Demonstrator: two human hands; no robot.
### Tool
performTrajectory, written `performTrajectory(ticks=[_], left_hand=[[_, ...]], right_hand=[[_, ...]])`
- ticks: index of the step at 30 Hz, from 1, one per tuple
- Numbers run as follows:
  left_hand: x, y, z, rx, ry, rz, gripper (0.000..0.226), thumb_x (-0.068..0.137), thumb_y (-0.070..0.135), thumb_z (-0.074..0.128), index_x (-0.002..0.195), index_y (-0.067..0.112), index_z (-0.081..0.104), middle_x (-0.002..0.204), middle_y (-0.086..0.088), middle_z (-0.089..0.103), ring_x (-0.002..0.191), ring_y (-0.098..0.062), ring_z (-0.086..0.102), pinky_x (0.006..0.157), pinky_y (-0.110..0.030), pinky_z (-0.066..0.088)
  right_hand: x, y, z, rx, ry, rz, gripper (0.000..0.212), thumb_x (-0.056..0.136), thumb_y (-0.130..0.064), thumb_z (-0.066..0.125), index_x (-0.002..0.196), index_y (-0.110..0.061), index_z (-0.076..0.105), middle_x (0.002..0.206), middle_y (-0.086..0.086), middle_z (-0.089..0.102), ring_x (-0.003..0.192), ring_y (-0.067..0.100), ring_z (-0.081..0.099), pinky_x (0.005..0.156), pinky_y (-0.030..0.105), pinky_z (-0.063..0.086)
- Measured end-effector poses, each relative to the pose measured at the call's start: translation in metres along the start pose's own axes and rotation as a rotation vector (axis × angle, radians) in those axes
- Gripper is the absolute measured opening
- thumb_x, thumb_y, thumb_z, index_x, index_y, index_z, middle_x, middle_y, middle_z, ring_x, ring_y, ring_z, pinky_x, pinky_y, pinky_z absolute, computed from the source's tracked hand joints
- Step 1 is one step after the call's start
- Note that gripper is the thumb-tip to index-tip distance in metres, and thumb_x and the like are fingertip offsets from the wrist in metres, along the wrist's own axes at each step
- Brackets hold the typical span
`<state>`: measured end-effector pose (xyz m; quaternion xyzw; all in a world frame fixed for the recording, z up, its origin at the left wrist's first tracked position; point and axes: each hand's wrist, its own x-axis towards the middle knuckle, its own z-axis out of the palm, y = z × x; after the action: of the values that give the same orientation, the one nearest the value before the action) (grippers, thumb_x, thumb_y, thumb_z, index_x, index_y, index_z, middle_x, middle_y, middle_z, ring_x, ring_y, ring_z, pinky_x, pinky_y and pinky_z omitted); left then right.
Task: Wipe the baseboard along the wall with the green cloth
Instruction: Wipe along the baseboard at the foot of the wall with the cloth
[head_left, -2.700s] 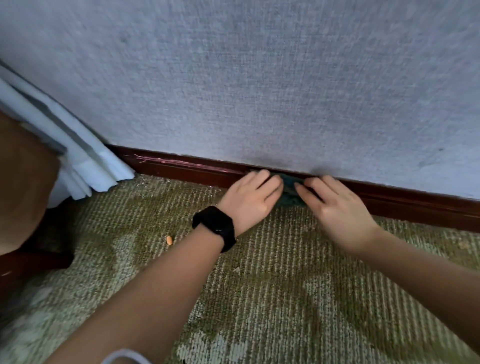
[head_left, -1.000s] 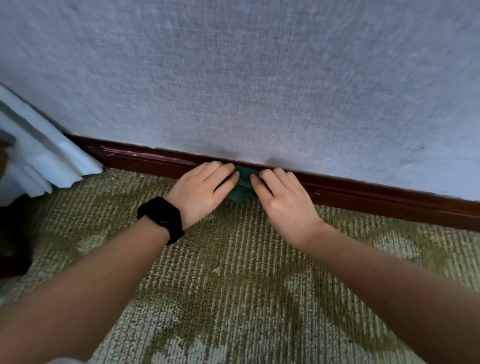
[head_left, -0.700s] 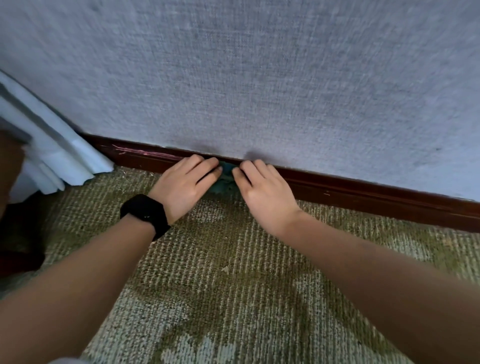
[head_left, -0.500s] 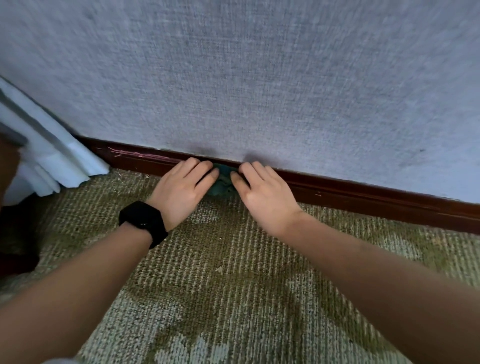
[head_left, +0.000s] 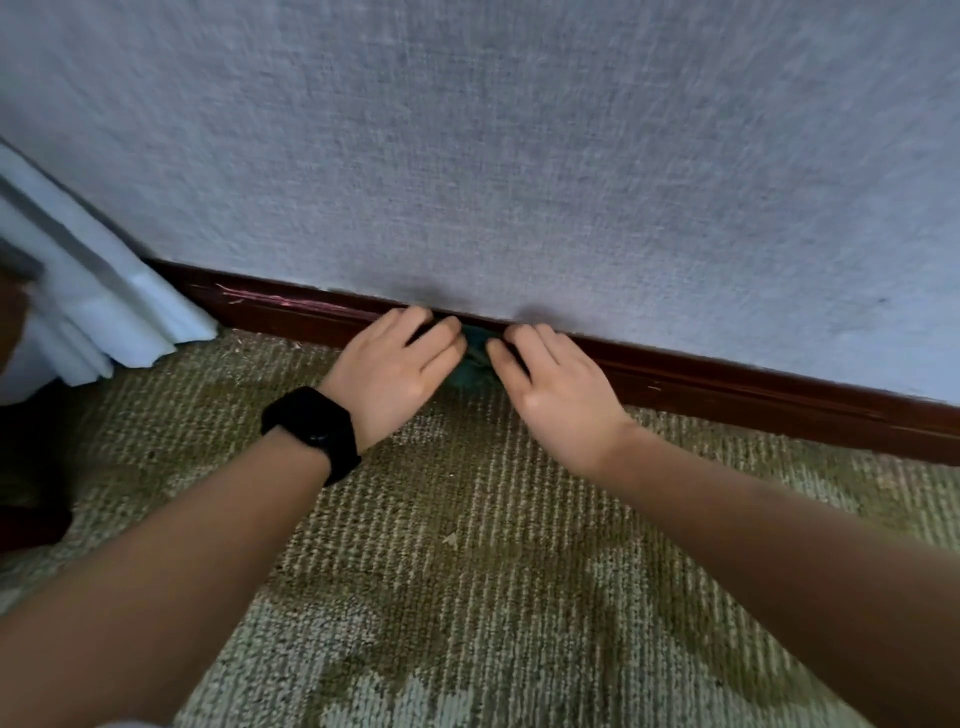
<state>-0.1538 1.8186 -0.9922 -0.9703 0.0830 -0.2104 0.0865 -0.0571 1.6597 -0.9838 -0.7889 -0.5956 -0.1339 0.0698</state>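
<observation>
A dark red-brown baseboard (head_left: 753, 395) runs along the foot of a grey textured wall (head_left: 519, 156). The green cloth (head_left: 474, 364) is bunched against the baseboard, and only a small patch of it shows between my hands. My left hand (head_left: 395, 374), with a black watch (head_left: 314, 428) on its wrist, presses the cloth's left side with extended fingers. From the right, my right hand (head_left: 556, 384) presses the cloth the same way. The fingertips of both hands reach the baseboard's top edge.
A pale curtain (head_left: 104, 312) hangs to the floor at the left and covers the baseboard's end. Scratch marks (head_left: 270, 301) show on the baseboard left of my hands. Olive patterned carpet (head_left: 467, 571) covers the floor, with small crumbs on it. A dark object (head_left: 26, 493) sits at the far left.
Both hands and the cloth have slid left along the baseboard, toward the curtain. The gap between the hands has narrowed and less of the cloth shows.
</observation>
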Motion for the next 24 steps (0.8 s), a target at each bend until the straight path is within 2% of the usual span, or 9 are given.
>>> performTrajectory(ticks=[3,6,8,10,13,16,19,21,24], left_hand=[[-0.012,-0.012,-0.003,-0.018,-0.040,-0.092,0.037,0.073,-0.001,0.040,0.095,-0.008,0.069,0.098,-0.021,0.069,0.086,-0.032,0.054,0.067,-0.039,0.053],[-0.010,-0.008,-0.006,-0.038,-0.051,-0.181,0.039,0.069,-0.001,0.040,0.096,-0.009,0.068,0.096,-0.023,0.068,0.089,-0.031,0.044,0.068,-0.040,0.053],[-0.010,-0.002,-0.007,-0.029,-0.042,-0.219,0.039,0.070,-0.001,0.038,0.093,-0.007,0.069,0.093,-0.023,0.068,0.088,-0.032,0.051,0.068,-0.038,0.053],[-0.009,0.000,-0.009,0.021,-0.015,-0.211,0.039,0.074,0.001,0.037,0.092,-0.006,0.070,0.091,-0.021,0.068,0.086,-0.032,0.051,0.070,-0.037,0.047],[-0.005,0.004,-0.008,0.069,0.049,-0.124,0.029,0.084,0.000,0.042,0.093,-0.004,0.070,0.093,-0.018,0.069,0.085,-0.028,0.041,0.070,-0.035,0.032],[-0.004,0.013,0.001,0.087,0.108,-0.105,0.025,0.086,0.000,0.047,0.093,-0.002,0.071,0.095,-0.015,0.070,0.086,-0.027,0.042,0.071,-0.033,0.035],[-0.009,0.014,0.006,0.077,0.129,-0.099,0.025,0.085,0.000,0.049,0.095,0.000,0.072,0.096,-0.014,0.071,0.087,-0.028,0.055,0.072,-0.034,0.050],[-0.015,0.004,0.006,0.073,0.118,-0.079,0.026,0.085,0.000,0.048,0.094,0.000,0.073,0.097,-0.014,0.071,0.080,-0.028,0.065,0.073,-0.033,0.053],[-0.026,-0.016,0.003,0.079,0.082,-0.077,0.028,0.084,0.001,0.046,0.093,0.000,0.073,0.098,-0.014,0.071,0.077,-0.028,0.068,0.075,-0.033,0.054]], right_hand=[[0.020,-0.017,0.001,0.014,-0.005,-0.011,0.043,0.076,-0.001,0.032,0.098,0.007,0.068,0.085,0.019,0.067,0.077,0.033,0.065,0.071,0.033,0.053],[0.024,-0.020,-0.004,0.010,-0.023,-0.012,0.043,0.075,-0.001,0.033,0.097,0.005,0.069,0.085,0.018,0.067,0.077,0.031,0.065,0.070,0.031,0.053],[0.021,-0.016,-0.007,-0.005,-0.041,-0.021,0.034,0.071,0.002,0.049,0.099,0.006,0.068,0.088,0.020,0.067,0.079,0.033,0.065,0.070,0.032,0.053],[0.017,-0.014,-0.011,-0.015,-0.072,-0.021,0.042,0.059,0.006,0.068,0.101,0.008,0.066,0.090,0.022,0.065,0.082,0.036,0.064,0.071,0.034,0.053],[0.011,-0.012,-0.015,-0.024,-0.119,0.037,0.044,0.056,0.009,0.069,0.099,0.011,0.065,0.089,0.026,0.064,0.081,0.038,0.063,0.071,0.038,0.053],[0.001,-0.004,-0.016,-0.070,-0.181,0.033,0.048,0.056,0.010,0.076,0.103,0.011,0.064,0.092,0.027,0.064,0.081,0.039,0.063,0.070,0.039,0.053],[0.002,-0.002,-0.015,-0.082,-0.178,0.011,0.041,0.063,0.010,0.068,0.104,0.011,0.064,0.092,0.026,0.064,0.079,0.038,0.063,0.069,0.038,0.053],[0.010,-0.008,-0.013,-0.081,-0.167,-0.020,0.035,0.071,0.004,0.051,0.102,0.010,0.065,0.090,0.024,0.065,0.079,0.036,0.064,0.069,0.036,0.054],[0.028,-0.022,-0.008,-0.083,-0.150,-0.082,0.045,0.074,-0.004,0.032,0.100,0.007,0.067,0.089,0.020,0.067,0.078,0.032,0.065,0.069,0.033,0.054]])
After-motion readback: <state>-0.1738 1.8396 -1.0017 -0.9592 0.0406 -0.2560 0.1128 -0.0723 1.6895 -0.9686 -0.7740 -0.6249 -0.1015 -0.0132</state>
